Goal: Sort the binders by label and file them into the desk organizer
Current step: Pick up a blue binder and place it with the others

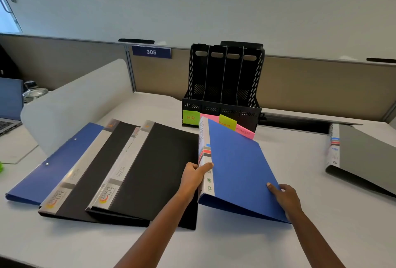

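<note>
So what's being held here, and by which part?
The blue binder: the left hand grips its white spine near the lower end, and the right hand pinches the cover's open edge near the lower corner.

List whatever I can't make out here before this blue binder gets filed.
All in the head view:
- Pink note beside the HR note: writing hidden behind the blue binder.
- Grey binder: cut by the right edge, spine print blurred.
- Right hand: fingers hidden under the blue binder's cover.
- Laptop: cut by the left edge.
</note>
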Demonstrator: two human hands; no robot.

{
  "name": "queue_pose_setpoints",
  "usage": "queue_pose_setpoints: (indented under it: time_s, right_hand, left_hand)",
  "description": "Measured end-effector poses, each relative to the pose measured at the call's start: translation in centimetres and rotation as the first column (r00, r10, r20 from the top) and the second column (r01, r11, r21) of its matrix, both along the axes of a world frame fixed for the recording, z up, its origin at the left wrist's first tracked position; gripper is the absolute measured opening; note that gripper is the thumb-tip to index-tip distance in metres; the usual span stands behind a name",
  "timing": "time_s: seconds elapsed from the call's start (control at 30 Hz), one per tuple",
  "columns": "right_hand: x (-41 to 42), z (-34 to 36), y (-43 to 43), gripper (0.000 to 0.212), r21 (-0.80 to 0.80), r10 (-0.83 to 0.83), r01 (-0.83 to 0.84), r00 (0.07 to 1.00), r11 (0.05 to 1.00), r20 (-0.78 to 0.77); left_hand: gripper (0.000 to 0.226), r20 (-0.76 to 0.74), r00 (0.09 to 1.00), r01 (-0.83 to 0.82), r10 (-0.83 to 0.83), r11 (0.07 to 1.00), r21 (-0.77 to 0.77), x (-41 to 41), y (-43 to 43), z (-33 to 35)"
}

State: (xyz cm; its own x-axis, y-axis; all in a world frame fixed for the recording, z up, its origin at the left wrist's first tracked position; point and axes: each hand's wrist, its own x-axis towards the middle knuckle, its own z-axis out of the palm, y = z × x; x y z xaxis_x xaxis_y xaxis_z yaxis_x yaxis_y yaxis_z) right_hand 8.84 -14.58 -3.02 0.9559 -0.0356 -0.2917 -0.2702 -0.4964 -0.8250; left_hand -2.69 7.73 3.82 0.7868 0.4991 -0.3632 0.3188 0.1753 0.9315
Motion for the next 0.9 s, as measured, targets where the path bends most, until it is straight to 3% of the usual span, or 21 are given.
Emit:
queue_pose_setpoints:
  time_s: [0.23,0.43,0.5,0.63,0.8,0.9]
  right_hand:
    - [-1.4,0.4,1.5,0.054,-0.067,0.082,-0.084,0.996,0.994,-0.023]
    - [-1.5,0.3,4.2,0.06,-0.212,0.187,-0.197,0.98,0.957,-0.067]
    - [-1.3,0.3,5.0,0.06,-0.26,0.218,-0.233,0.972,0.937,-0.086]
    - [-0.3,1.0,5.6,0.043,-0.187,0.252,-0.268,0.962,0.945,-0.106]
    - [1.6,1.8,4.2,0.061,-0.083,0.259,-0.262,0.965,0.961,-0.042]
    - [3.0,1.1,2.6,0.06,-0.069,0.241,-0.241,0.971,0.968,-0.012]
  left_hand:
    - [0.02,-0.141,0.989,0.06,-0.047,0.994,0.087,-1.3,2.8,-1.5]
    - [0.021,-0.127,0.991,-0.027,0.037,0.996,0.086,-2.4,4.6,-0.2]
    - [0.03,-0.072,0.995,-0.065,0.068,0.997,0.048,-2.6,4.0,1.2]
    - [0.044,0.037,0.998,-0.053,0.049,0.992,0.11,-2.7,0.7,5.0]
    - [0.081,0.134,0.988,0.06,-0.083,0.984,0.17,-1.8,-3.8,7.7]
    - [0.085,0.141,0.981,0.098,-0.134,0.967,0.237,-1.2,-5.6,8.2]
